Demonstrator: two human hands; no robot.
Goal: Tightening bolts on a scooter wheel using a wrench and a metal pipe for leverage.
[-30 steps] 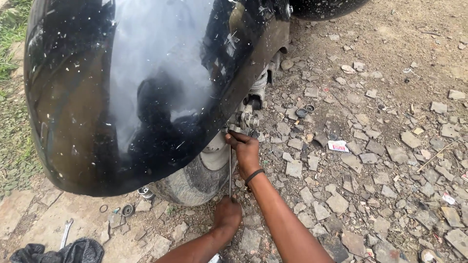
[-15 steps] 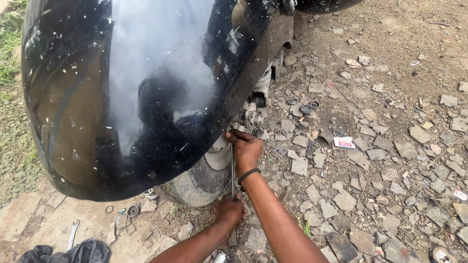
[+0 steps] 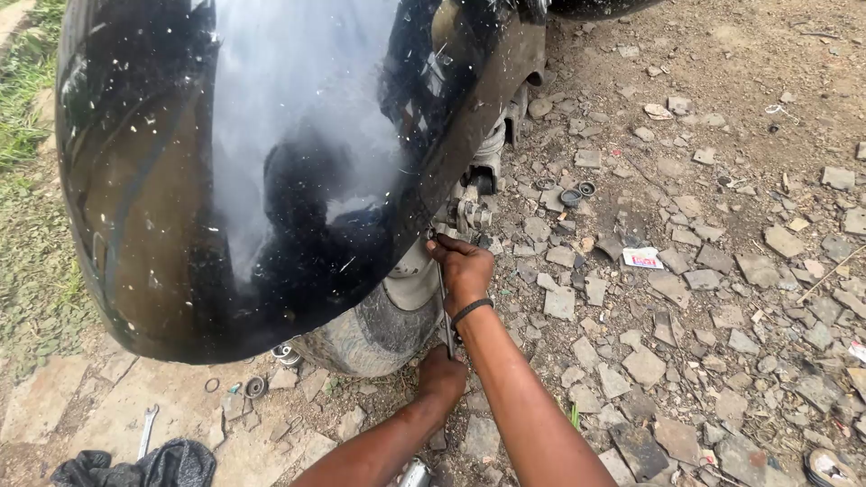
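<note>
1. A long thin metal tool (image 3: 444,311), prob. a spanner or bar, is seen at centre frame, just right of the tyre (image 3: 370,329) and below the black glossy mudguard (image 3: 244,171).
2. Long axis: near vertical in the frame. The upper end is set at the axle hardware (image 3: 469,216) under the mudguard edge; the lower end runs down toward bottom centre.
3. Right hand (image 3: 465,271): closed around the tool's upper part, fingers wrapped, knuckles toward the wheel hub. A dark band (image 3: 471,309) is worn at the wrist.
4. Left hand (image 3: 442,379): placed at the tool's lower end, directly below the right hand. It looks closed on the shaft, but the fingers are hidden behind the hand, so the exact grip can't be confirmed.
5. Key relation: both hands are stacked along one line, right nearer the fastener end, left nearer the free end. The hardware lies up and slightly right of the upper grip, touching or just beside the tool tip; contact itself is too small to tell.
6. Elsewhere: a small spanner (image 3: 146,431) and dark cloth (image 3: 135,467) lie at lower left, well apart from both hands. Washers (image 3: 255,387) are seen near the tyre base.
</note>
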